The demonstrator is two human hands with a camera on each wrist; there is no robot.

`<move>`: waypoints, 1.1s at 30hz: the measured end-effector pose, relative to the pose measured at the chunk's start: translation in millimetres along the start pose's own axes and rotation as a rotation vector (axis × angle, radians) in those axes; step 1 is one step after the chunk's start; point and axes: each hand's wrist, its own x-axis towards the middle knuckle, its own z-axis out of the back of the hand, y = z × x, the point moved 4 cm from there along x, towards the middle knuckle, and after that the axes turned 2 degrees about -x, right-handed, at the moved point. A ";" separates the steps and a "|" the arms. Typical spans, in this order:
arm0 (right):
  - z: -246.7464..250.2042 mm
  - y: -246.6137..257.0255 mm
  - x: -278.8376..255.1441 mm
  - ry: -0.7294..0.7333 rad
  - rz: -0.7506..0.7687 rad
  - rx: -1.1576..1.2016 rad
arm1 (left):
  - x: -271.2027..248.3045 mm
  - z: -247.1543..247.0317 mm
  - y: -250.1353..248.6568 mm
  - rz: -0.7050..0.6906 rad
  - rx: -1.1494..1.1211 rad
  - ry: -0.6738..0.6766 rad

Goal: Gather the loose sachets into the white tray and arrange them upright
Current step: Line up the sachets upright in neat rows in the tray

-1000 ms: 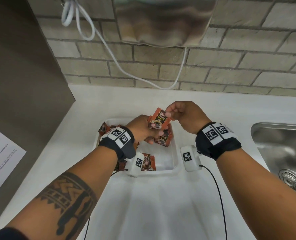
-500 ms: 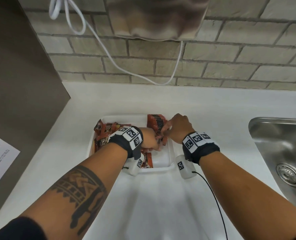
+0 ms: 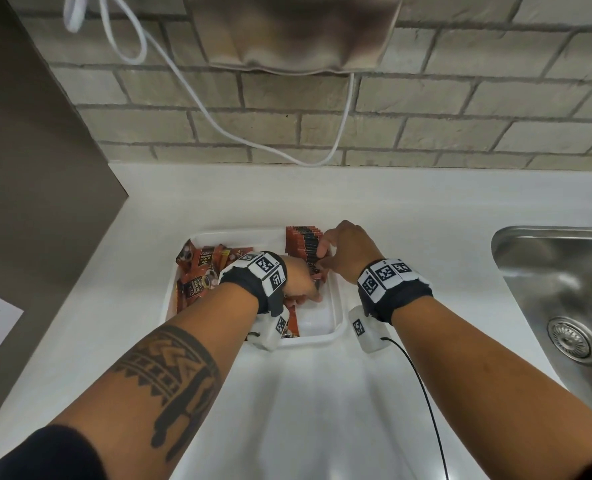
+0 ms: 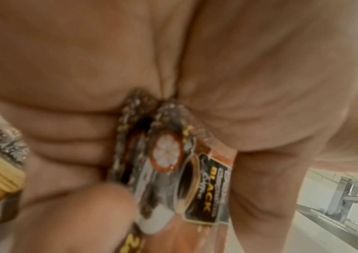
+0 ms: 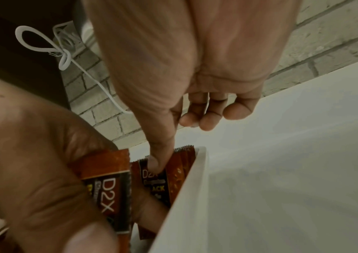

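Note:
A white tray (image 3: 338, 308) sits on the counter. Orange-and-black sachets stand upright in a row (image 3: 301, 242) at its far right corner. Several loose sachets (image 3: 201, 268) lie heaped in its left half. My left hand (image 3: 306, 294) is down inside the tray and grips a few sachets (image 4: 204, 184) between thumb and fingers; they also show as a D2X sachet (image 5: 111, 191). My right hand (image 3: 324, 252) pinches the near end of the upright row (image 5: 178, 171), its thumb (image 5: 154, 164) pressed on the front sachet beside the tray wall (image 5: 186, 196). Its other fingers are curled.
A steel sink (image 3: 561, 292) lies to the right and a brown cabinet side (image 3: 38, 168) to the left. A brick wall (image 3: 426, 116) with a white cord (image 3: 197, 109) runs behind. A black cable (image 3: 422, 393) trails from my right wrist.
Both hands came down from above the tray into it. The sachet raised by my right hand now stands with the upright row. My left hand still holds its sachets.

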 end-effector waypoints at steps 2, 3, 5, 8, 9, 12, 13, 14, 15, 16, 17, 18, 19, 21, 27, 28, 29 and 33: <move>-1.2 0.2 1.1 0.016 0.001 -0.001 | -0.2 0.1 -0.4 0.008 -0.015 0.002; -1.5 0.6 1.5 0.023 0.003 -0.002 | -0.1 -0.1 -0.7 0.011 -0.023 0.005; -2.5 0.8 1.9 0.035 0.009 -0.002 | -0.5 -1.0 -1.5 0.014 -0.022 0.014; -3.6 0.3 2.1 0.049 0.017 -0.006 | -0.9 -1.3 -2.5 0.015 -0.040 0.029; -3.7 0.1 2.1 0.047 0.018 -0.001 | -1.2 -1.4 -2.8 0.015 -0.050 0.033; -3.1 0.3 1.4 0.041 0.022 0.014 | -2.7 -2.2 -2.3 0.009 -0.081 0.053; -2.4 0.1 1.0 0.038 0.023 0.020 | -2.7 -2.5 -1.6 0.008 -0.099 0.061; -1.1 -0.5 0.2 0.030 0.023 0.029 | -3.0 -2.6 -1.3 0.007 -0.117 0.067; 0.7 -1.5 -0.5 0.016 0.025 0.043 | -3.6 -2.3 -1.0 0.006 -0.137 0.073; 3.0 -2.9 -1.9 -0.004 0.028 0.065 | -4.7 -1.8 -0.3 0.005 -0.153 0.079; 5.8 -4.2 -3.8 -0.028 0.037 0.093 | -6.4 -0.4 1.1 0.002 -0.177 0.079; 9.2 -5.2 -6.4 -0.055 0.045 0.122 | -9.6 1.1 2.2 -0.009 -0.220 0.079; 12.6 -6.1 -9.5 -0.080 0.052 0.150 | -12.3 3.0 4.2 -0.025 -0.283 0.075; 18.1 -6.3 -16.1 -0.089 0.058 0.211 | -18.5 6.7 8.9 -0.078 -0.437 0.075; 20.5 1.6 -29.4 0.068 0.066 0.399 | -33.0 11.2 20.1 -0.317 -0.913 0.027; 21.9 3.3 -29.9 0.072 0.075 0.436 | -36.9 11.3 19.9 -0.358 -0.946 0.028; 24.4 4.8 -29.9 0.065 0.082 0.475 | -38.2 11.1 20.9 -0.389 -0.971 0.030; 39.3 10.3 -26.5 0.014 0.095 0.532 | -41.6 13.0 26.2 -0.458 -0.947 -0.018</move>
